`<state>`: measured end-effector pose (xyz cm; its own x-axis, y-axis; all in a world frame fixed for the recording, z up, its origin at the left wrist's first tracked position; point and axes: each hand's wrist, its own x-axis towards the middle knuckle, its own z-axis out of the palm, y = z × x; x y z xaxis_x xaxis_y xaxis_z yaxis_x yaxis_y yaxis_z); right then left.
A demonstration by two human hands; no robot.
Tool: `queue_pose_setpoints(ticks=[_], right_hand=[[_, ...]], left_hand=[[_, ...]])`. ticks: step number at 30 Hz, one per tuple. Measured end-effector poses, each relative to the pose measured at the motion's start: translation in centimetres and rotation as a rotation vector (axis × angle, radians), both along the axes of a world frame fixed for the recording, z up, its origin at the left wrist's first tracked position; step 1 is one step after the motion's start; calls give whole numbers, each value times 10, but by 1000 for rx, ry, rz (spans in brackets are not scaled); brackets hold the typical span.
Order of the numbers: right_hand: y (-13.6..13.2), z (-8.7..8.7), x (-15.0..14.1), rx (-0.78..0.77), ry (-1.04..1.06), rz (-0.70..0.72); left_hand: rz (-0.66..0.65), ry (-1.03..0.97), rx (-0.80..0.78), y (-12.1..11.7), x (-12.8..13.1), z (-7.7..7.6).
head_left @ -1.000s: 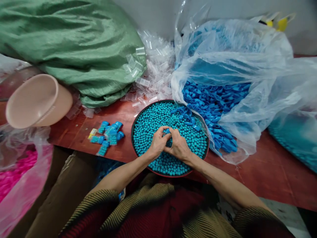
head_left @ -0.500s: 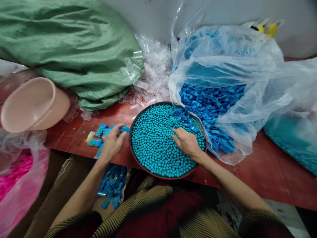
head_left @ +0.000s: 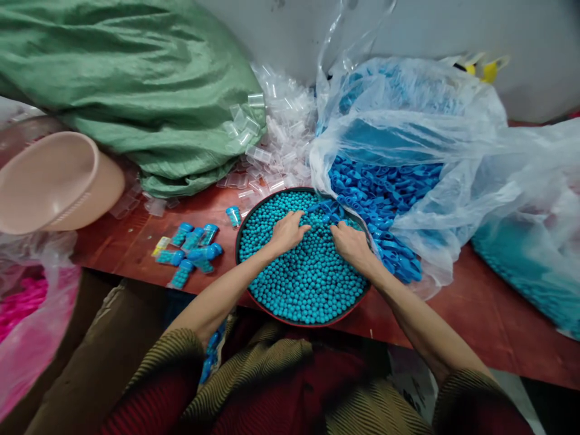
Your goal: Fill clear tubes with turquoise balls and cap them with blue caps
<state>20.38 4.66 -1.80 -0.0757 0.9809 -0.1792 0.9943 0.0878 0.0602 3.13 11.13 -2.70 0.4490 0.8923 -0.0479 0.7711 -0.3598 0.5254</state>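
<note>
A round dark-rimmed tray (head_left: 238, 251) full of turquoise beads (head_left: 299, 284) sits at the table's front edge. My left hand (head_left: 288, 233) is over the beads, thumb apart from its fingers, with nothing visible in it. Close by on the right, my right hand (head_left: 351, 244) has its fingers curled at the blue plastic caps (head_left: 330, 210) lying on the beads; what it pinches, if anything, is hidden. Left of the tray lie several small bead-filled tubes with blue caps (head_left: 193, 238). One more capped tube (head_left: 232, 216) is beside the tray's rim.
Behind the tray are a heap of clear empty tubes (head_left: 290, 139) and a green sack (head_left: 181, 109). An open plastic bag (head_left: 471, 199) spills blue caps (head_left: 385, 187) on the right. A pink basin (head_left: 104, 181) stands left; a bag of turquoise beads (head_left: 521, 278) lies far right.
My left hand has moved right, from the capped tubes to above the beads, uncovering the tubes. My right hand has shifted slightly right and up, its fingers now curled at the caps.
</note>
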Motion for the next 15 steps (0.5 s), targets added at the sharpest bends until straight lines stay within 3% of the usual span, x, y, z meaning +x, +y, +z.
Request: queue_pose_setpoints(ticks=[6, 8, 10, 12, 14, 15], right_hand=[[-28, -13, 4, 8, 291, 421], [-35, -18, 10, 85, 471, 449], [-36, -18, 18, 230, 597, 270], [-31, -12, 22, 302, 570, -35], [-22, -5, 16, 213, 431, -241], [-17, -3, 9, 133, 353, -272]], left_hand=[[-13, 96, -62, 5, 23, -12], [-14, 117, -79, 6, 26, -13], [-21, 125, -100, 8, 28, -14], [-28, 123, -118, 10, 30, -15], [-24, 116, -129, 12, 31, -15], [-18, 110, -136, 13, 31, -15]])
